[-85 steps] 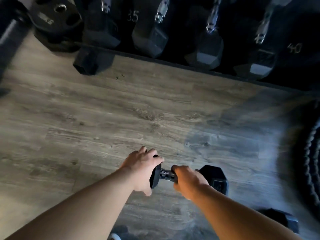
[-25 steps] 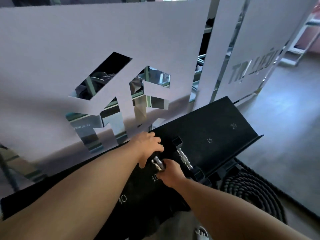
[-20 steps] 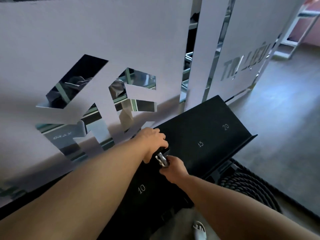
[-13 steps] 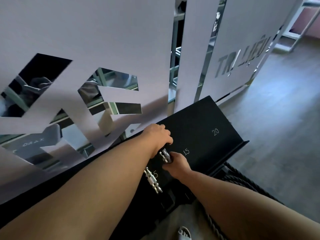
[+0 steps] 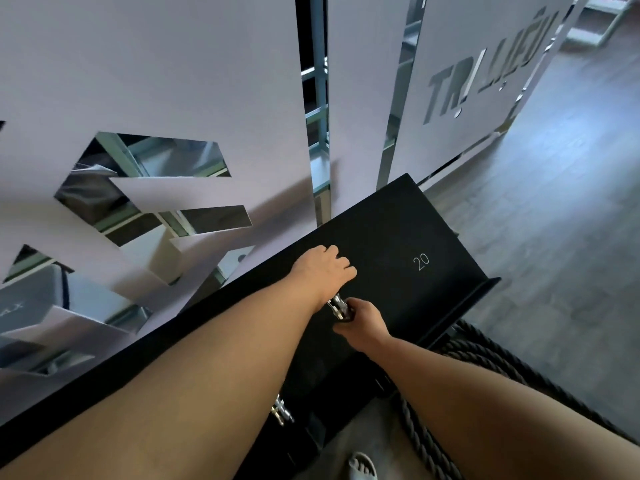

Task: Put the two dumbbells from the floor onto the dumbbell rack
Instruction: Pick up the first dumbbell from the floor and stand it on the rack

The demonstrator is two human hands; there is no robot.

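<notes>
A black dumbbell with a chrome handle (image 5: 338, 307) lies on the sloped top shelf of the black dumbbell rack (image 5: 398, 223), left of the white "20" mark (image 5: 421, 262). My left hand (image 5: 323, 270) covers its far head. My right hand (image 5: 360, 322) grips its near end. Only the shiny handle shows between the two hands; both black heads are hidden. Another dumbbell's chrome handle (image 5: 281, 412) peeks out under my left forearm, lower on the rack.
A white frosted glass wall with mirror cut-outs (image 5: 152, 98) stands right behind the rack. A thick coiled rope (image 5: 485, 355) lies on the grey wooden floor (image 5: 561, 237) at the rack's right end. A sandalled foot (image 5: 360, 467) is at the bottom.
The dumbbell was lifted from the floor to the top shelf. In the last second both hands slid it rightwards along the shelf, from the "10" mark past "15" toward "20".
</notes>
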